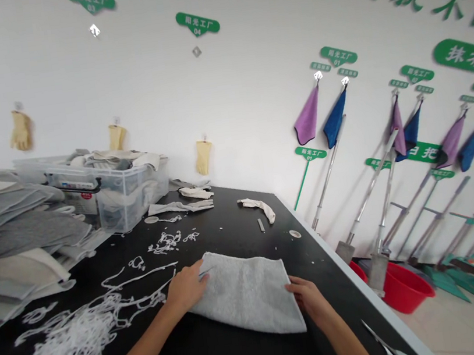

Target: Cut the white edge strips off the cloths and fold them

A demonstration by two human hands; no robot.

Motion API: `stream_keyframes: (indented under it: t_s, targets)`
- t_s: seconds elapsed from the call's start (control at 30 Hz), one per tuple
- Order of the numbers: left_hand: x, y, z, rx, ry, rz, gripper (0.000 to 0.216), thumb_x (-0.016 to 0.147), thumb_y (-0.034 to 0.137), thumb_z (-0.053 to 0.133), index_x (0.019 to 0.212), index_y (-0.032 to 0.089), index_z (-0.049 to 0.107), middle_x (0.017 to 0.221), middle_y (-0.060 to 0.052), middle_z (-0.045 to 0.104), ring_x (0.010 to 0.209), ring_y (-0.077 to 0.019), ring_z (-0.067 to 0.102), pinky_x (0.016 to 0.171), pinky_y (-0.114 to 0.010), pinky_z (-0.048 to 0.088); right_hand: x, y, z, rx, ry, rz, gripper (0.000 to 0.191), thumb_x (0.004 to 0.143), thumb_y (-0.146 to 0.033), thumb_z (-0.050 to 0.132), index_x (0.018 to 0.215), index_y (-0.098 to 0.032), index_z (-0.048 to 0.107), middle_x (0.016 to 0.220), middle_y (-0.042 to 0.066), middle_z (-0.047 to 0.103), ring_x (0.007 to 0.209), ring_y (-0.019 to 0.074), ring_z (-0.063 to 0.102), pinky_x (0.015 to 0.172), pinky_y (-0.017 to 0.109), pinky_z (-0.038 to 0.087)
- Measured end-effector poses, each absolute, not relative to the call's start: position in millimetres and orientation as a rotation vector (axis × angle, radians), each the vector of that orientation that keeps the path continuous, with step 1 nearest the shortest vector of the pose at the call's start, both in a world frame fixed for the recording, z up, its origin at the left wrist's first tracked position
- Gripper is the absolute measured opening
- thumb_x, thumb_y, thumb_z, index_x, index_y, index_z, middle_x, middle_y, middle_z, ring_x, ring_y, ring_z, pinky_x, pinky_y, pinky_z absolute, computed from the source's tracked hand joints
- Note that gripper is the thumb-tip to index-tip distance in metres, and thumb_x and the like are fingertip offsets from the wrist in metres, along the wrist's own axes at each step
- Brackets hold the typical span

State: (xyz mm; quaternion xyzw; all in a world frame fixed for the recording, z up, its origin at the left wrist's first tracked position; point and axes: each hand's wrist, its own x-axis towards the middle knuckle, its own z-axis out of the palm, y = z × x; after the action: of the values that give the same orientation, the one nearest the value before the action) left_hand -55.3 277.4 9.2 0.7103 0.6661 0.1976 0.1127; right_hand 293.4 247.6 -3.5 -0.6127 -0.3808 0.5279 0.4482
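A folded light grey towel [246, 289] lies flat on the black table [225, 220] in front of me. My left hand [187, 287] rests on the towel's left edge, with its fingers curled over the cloth's corner. My right hand [307, 297] pinches the towel's right edge near the lower corner. Both forearms reach in from the bottom of the view.
White trimmed strips [70, 339] litter the table at left. A stack of grey towels [11, 233] and clear plastic bins [115, 188] stand behind them. Scissors [387, 347] lie at the table's right edge. Red basins [405, 289] and mops [381, 198] stand along the wall.
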Motion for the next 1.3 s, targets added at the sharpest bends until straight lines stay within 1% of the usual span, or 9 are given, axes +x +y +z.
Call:
stream_keyframes:
  t_s: [0.17,0.27,0.47,0.63,0.73,0.8,0.97,1.2,1.3]
  targets:
    - [-15,222,43,2.225,1.693,0.710,0.048,0.091,0.050,0.045,0.137,0.036,0.051,0.095,-0.007,0.071,0.090,-0.0266,0.067,0.081,-0.036,0.047,279,241,17,-1.303,-0.870,1.246,0.074,0.060,-0.025,0.074,0.131,-0.024,0.055,0.065,-0.002,0.067,0.057,0.0181,0.062,0.053,0.027,0.046]
    - [17,180,42,2.212,1.268,0.704,0.062,0.079,0.063,0.058,0.134,0.035,0.055,0.098,-0.008,0.071,0.089,-0.0280,0.066,0.079,-0.036,0.048,266,241,26,-1.232,-0.884,1.248,0.066,0.058,-0.027,0.078,0.122,-0.021,0.064,0.058,-0.003,0.063,0.051,0.0153,0.057,0.050,0.025,0.041]
    - [63,162,16,2.028,1.340,0.802,0.115,0.058,0.054,0.080,0.153,0.024,0.023,0.095,-0.013,0.070,0.086,-0.0340,0.064,0.077,-0.042,0.047,238,245,40,-1.184,-0.937,1.190,0.043,0.057,-0.030,0.083,0.096,-0.014,0.075,0.048,-0.006,0.053,0.046,0.0073,0.045,0.047,0.020,0.034]
    - [63,191,13,1.708,1.367,1.186,0.040,0.086,0.043,0.054,0.116,0.021,0.068,0.082,-0.008,0.070,0.077,-0.0233,0.063,0.070,-0.032,0.043,222,248,56,-1.178,-1.068,1.146,0.039,0.057,-0.032,0.082,0.091,-0.014,0.076,0.051,-0.004,0.057,0.049,0.0082,0.048,0.050,0.021,0.037]
    - [54,201,15,1.656,1.307,1.257,0.039,0.092,0.041,0.043,0.086,0.016,0.073,0.075,-0.006,0.067,0.070,-0.0185,0.060,0.065,-0.029,0.041,213,255,64,-1.169,-1.120,1.101,0.037,0.057,-0.032,0.081,0.088,-0.014,0.077,0.053,-0.003,0.060,0.049,0.0091,0.049,0.049,0.021,0.037]
    - [49,200,15,1.651,1.303,1.244,0.038,0.085,0.043,0.056,0.108,0.016,0.070,0.075,-0.004,0.066,0.066,-0.0171,0.057,0.063,-0.028,0.041,205,261,68,-1.162,-1.099,1.083,0.036,0.056,-0.033,0.081,0.086,-0.014,0.077,0.055,-0.001,0.063,0.051,0.0109,0.052,0.050,0.023,0.039]
    - [50,192,19,1.714,1.315,1.119,0.116,0.055,0.047,0.084,0.152,0.022,0.025,0.071,0.000,0.062,0.064,-0.0198,0.056,0.064,-0.031,0.044,182,266,78,-1.171,-0.989,1.170,0.037,0.052,-0.032,0.083,0.083,-0.013,0.077,0.066,0.005,0.072,0.057,0.0175,0.061,0.051,0.026,0.044]
    - [52,206,27,1.535,1.384,1.395,0.036,0.087,0.033,0.053,0.120,0.022,0.062,0.090,-0.007,0.070,0.082,-0.0233,0.065,0.075,-0.032,0.046,176,270,87,-1.156,-0.993,1.268,0.035,0.054,-0.030,0.084,0.083,-0.014,0.076,0.075,0.007,0.075,0.063,0.0182,0.067,0.055,0.026,0.051]
    - [43,211,26,1.402,1.363,1.492,0.028,0.089,0.040,0.050,0.094,0.019,0.069,0.085,-0.006,0.070,0.083,-0.0233,0.064,0.077,-0.031,0.045,179,276,86,-1.146,-1.039,1.254,0.034,0.057,-0.033,0.082,0.084,-0.013,0.075,0.077,0.009,0.076,0.072,0.0211,0.071,0.067,0.029,0.056]
